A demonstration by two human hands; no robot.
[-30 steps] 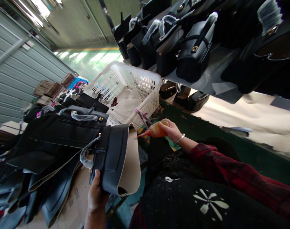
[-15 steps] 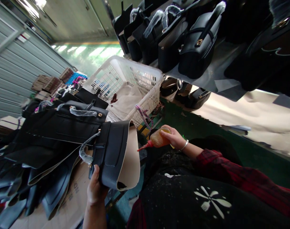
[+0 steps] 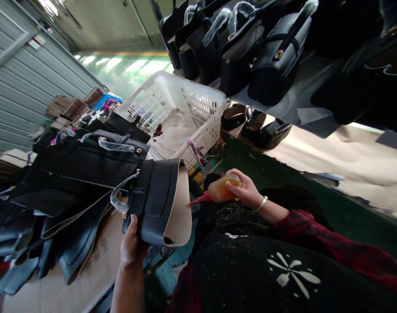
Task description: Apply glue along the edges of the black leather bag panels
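My left hand [image 3: 133, 245] grips a black handbag [image 3: 154, 198] by its lower left end, thumb on the outside, the other fingers hidden beneath. The bag is tilted, and its beige lining shows at the edge facing my body. A plastic-wrapped handle hangs on its left side. In my right hand [image 3: 245, 189] is a squeeze bottle [image 3: 221, 189] of amber liquid with a red nozzle. The nozzle points left, its tip at the beige inner panel; whether it touches cannot be told.
Black bag pieces [image 3: 77, 174] lie piled on cardboard [image 3: 98, 269] at the left. A white plastic basket [image 3: 201, 126] stands beyond the handbag. Finished-looking black bags [image 3: 276, 56] line a shelf at upper right, with smaller bags [image 3: 273, 132] below.
The handbag's open end has swung slightly upward in my left hand. My right hand has shifted a little to the right with the bottle, its nozzle still by the bag's edge.
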